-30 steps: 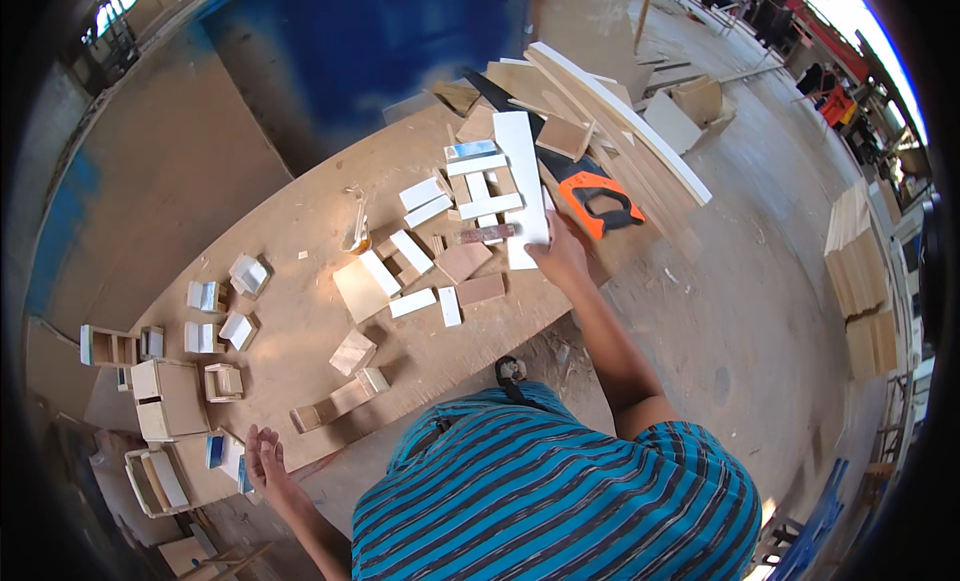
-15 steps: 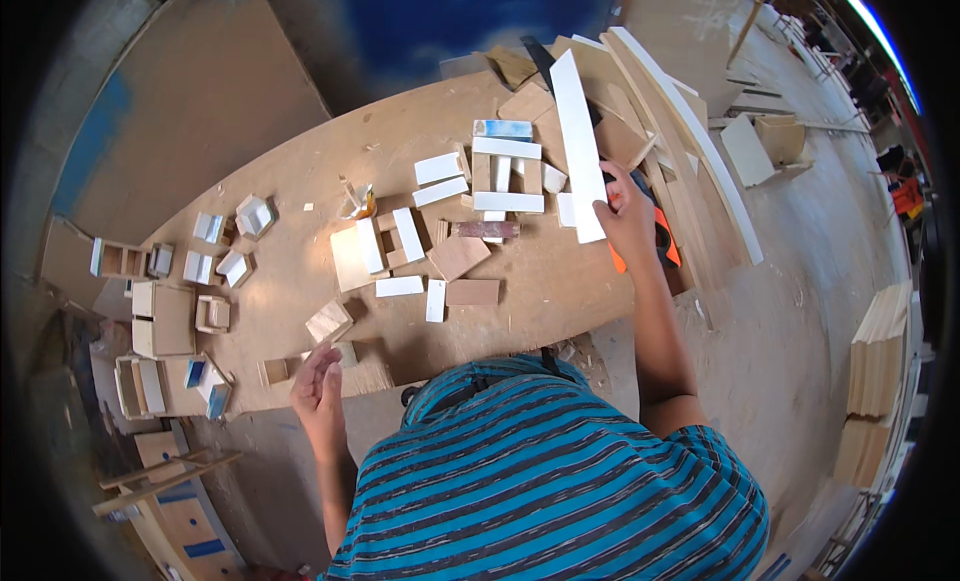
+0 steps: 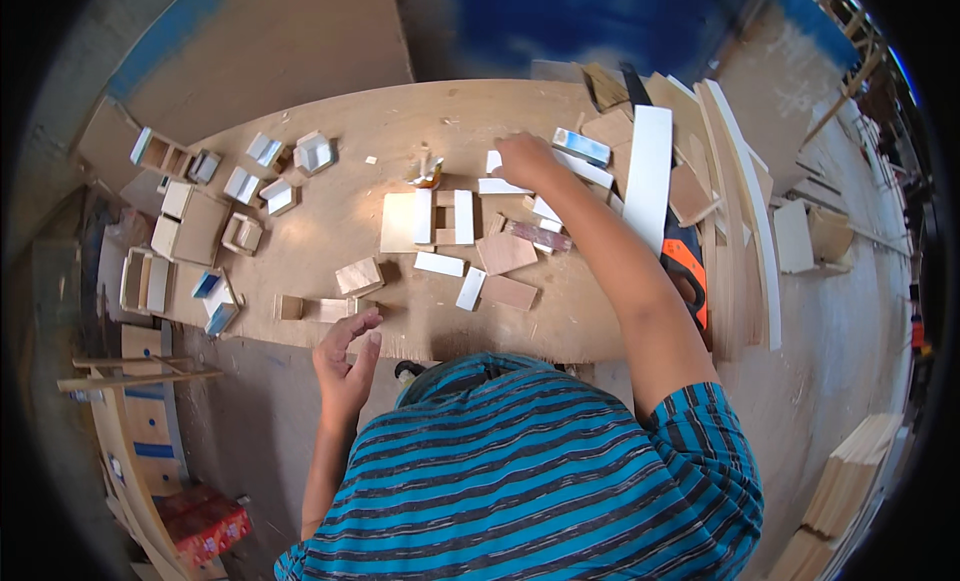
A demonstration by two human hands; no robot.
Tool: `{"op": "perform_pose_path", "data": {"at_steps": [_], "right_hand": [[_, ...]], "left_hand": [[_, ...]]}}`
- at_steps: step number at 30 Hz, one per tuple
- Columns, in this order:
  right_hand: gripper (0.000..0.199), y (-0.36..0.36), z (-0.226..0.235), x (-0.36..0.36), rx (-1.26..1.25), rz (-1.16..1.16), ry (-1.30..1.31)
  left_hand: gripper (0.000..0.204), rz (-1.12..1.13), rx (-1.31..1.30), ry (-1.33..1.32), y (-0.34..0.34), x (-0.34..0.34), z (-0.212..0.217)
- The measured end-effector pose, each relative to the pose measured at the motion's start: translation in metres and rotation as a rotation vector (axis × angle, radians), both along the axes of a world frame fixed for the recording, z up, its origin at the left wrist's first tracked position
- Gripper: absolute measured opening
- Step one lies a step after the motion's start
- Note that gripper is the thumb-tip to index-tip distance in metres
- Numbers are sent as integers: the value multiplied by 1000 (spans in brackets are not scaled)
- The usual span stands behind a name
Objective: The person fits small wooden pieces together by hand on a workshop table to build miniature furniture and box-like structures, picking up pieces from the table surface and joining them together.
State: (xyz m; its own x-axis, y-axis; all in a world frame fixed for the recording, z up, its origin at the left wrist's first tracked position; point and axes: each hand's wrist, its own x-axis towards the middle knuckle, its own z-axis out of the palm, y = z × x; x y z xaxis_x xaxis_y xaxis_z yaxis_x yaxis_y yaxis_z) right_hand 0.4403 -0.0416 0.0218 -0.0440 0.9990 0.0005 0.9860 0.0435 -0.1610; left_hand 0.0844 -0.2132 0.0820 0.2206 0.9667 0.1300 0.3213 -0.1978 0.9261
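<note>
My right hand reaches across the workbench to a small white wood block. Its fingers and thumb close around the block's edges, partly hiding it. A second white block lies just in front of it. Near the bench's front edge, my left hand is empty, its fingers loosely bent and the thumb apart. Closest to it are a small wooden piece and a low wooden part. The long white board rests at the right, beside an orange-and-black handsaw handle.
Two white strips lie over wooden pieces in mid-bench, beside a small container. Several small box-like wooden assemblies fill the left end. Long boards line the right end. Stacked wood stands on the floor at right.
My right hand has let go of the long white board, leaving it on the right-hand pile, and moved left to the small white block. The view has shifted; my left hand stays empty.
</note>
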Motion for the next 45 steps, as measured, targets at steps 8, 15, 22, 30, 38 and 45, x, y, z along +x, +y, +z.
{"op": "perform_pose_path", "data": {"at_steps": [8, 15, 22, 30, 38, 45], "right_hand": [[45, 12, 21, 30, 181, 195, 39], [56, -55, 22, 41, 56, -19, 1977], [66, -122, 26, 0, 116, 45, 2245], [63, -173, 40, -97, 80, 114, 2353], [56, -216, 62, -143, 21, 360, 1793], [38, -224, 60, -140, 84, 77, 1411]], "left_hand": [[25, 216, -56, -73, -37, -40, -14], [27, 14, -19, -50, -11, -31, -13], [28, -381, -76, -54, 23, -21, 7], [41, -641, -635, -393, 30, -3, -1], [38, -636, -444, -320, 21, -5, -6], [69, -747, -16, -24, 29, -6, 3]]}}
